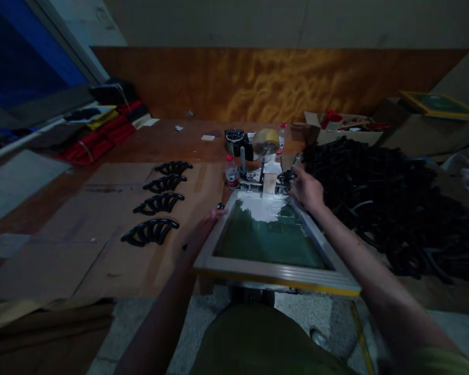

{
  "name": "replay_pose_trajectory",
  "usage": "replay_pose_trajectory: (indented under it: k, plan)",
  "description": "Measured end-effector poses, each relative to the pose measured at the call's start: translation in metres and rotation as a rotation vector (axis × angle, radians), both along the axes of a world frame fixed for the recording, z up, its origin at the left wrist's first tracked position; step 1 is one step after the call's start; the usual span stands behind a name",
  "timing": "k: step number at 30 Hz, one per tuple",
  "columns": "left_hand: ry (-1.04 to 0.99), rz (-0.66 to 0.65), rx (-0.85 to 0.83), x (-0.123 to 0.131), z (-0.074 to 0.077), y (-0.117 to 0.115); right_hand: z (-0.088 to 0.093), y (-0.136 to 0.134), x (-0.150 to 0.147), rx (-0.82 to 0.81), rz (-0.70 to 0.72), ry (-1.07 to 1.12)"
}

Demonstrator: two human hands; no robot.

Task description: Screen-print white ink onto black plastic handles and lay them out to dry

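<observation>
A screen printing frame with green mesh lies in front of me, white ink spread over the far part of its mesh. My left hand is closed at the frame's left edge; its lower fingers are hidden. My right hand is closed at the back right corner, beside the hinge clamp. A thin greyish tool sticks up just beyond its fingertips; whether the fingers hold it is unclear. Left of the frame, several glossy black curved ribbed pieces lie in a column on cardboard.
Bottles with red caps, a dark tub and a tape roll stand behind the frame. A large heap of black pieces covers the right side. An open cardboard box is behind it. Red bundles lie far left.
</observation>
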State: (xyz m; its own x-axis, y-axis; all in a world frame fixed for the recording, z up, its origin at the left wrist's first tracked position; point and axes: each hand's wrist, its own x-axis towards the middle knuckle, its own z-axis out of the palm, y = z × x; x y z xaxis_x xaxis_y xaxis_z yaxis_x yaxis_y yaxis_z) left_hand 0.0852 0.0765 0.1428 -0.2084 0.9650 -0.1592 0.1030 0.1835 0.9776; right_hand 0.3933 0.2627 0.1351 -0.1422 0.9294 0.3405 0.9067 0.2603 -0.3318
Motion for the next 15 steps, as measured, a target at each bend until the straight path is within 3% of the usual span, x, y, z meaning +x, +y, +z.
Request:
replay_pose_trajectory:
  k: [2, 4, 7, 10, 13, 15]
  plan:
    - [-0.126, 0.035, 0.133, 0.006, 0.017, 0.017, -0.015, -0.007, 0.027, -0.041, -0.135, 0.119]
    - [-0.201, 0.062, 0.230, 0.014, 0.030, 0.035, -0.038, -0.024, 0.039, -0.144, -0.139, 0.170]
    - [-0.247, 0.130, 0.244, 0.026, 0.034, 0.051, -0.073, -0.059, 0.025, -0.251, 0.144, 0.111]
    - [-0.310, 0.232, 0.113, 0.043, 0.007, 0.042, -0.085, -0.093, -0.007, -0.289, 0.356, -0.064]
    - [-0.389, 0.081, -0.300, 0.069, -0.043, 0.011, -0.079, -0.126, -0.039, -0.235, 0.363, -0.114]
    - [-0.396, -0.009, -0.455, 0.081, -0.073, -0.014, -0.075, -0.149, -0.055, -0.171, 0.480, -0.092]
